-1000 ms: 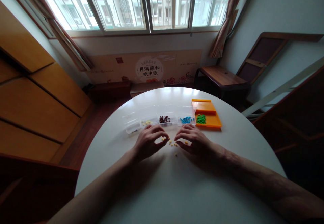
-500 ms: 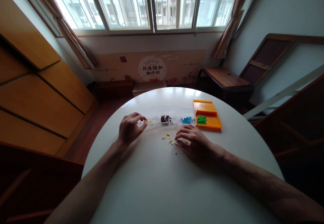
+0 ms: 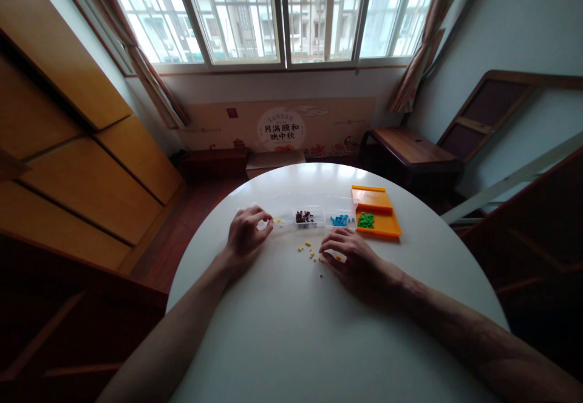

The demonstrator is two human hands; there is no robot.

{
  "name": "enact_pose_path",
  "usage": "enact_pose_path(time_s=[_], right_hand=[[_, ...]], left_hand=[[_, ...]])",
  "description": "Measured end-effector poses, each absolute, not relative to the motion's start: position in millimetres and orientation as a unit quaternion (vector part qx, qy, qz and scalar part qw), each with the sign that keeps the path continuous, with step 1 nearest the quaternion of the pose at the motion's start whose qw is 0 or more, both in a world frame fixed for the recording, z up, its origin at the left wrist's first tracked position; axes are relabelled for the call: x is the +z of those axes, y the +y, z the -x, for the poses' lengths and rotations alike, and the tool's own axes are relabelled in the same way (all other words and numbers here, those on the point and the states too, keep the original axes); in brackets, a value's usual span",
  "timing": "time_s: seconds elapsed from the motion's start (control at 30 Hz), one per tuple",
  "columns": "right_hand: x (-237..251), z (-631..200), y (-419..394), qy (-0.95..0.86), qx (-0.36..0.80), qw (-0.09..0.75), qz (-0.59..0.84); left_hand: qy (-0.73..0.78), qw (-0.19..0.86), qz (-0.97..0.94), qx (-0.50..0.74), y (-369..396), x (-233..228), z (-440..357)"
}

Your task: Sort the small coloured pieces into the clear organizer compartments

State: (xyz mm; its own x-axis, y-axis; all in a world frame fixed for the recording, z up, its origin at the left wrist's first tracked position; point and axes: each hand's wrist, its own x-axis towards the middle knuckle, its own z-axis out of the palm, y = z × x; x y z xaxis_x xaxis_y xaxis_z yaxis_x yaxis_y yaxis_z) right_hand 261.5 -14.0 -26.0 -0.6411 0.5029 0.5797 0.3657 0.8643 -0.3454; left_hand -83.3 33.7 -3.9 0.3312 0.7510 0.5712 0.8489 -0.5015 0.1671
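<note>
We keep our left hand (image 3: 246,238) pinched over the far-left clear box (image 3: 277,220), contents unseen, while our right hand (image 3: 353,257), loosely curled, should pick the yellow beads (image 3: 310,252) singly off the counter (image 3: 291,330).

Bright window (image 3: 282,14) backlight, dim room, edges bent by wide lens.

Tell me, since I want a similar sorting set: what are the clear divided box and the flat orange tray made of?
The clear divided box looks like thin transparent plastic: the white table and coloured pieces show through its walls. The flat orange tray seems moulded opaque plastic, smooth with a slight sheen and a raised rim. Neither is certain from this view.
</note>
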Motion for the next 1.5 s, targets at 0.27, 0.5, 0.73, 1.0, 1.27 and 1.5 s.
enact_pose_path(time_s=[0.27, 0.5, 0.73, 1.0, 1.27, 1.5], right_hand=[[-26, -262, -14, -0.906, 0.076, 0.35, 0.226], [-18, -259, -19, -0.904, 0.081, 0.347, 0.234], [-27, -260, -14, -0.903, 0.074, 0.342, 0.25], [-24, -258, -18, -0.881, 0.087, 0.364, 0.289], [-22, -259, -18, -0.882, 0.089, 0.367, 0.282], [-26, -262, -17, -0.89, 0.081, 0.353, 0.276]], left_hand=[[-0.441, 0.087, 0.831, -0.327, 29, 1, 75], [-0.337, 0.036, 0.907, -0.248, 11, 10, 29], [-0.307, -0.006, 0.925, -0.225, -4, 13, -5], [-0.266, -0.034, 0.923, -0.277, -3, -10, 15], [-0.27, -0.065, 0.918, -0.283, 2, -11, 18], [-0.251, -0.066, 0.925, -0.277, 3, -20, 18]])
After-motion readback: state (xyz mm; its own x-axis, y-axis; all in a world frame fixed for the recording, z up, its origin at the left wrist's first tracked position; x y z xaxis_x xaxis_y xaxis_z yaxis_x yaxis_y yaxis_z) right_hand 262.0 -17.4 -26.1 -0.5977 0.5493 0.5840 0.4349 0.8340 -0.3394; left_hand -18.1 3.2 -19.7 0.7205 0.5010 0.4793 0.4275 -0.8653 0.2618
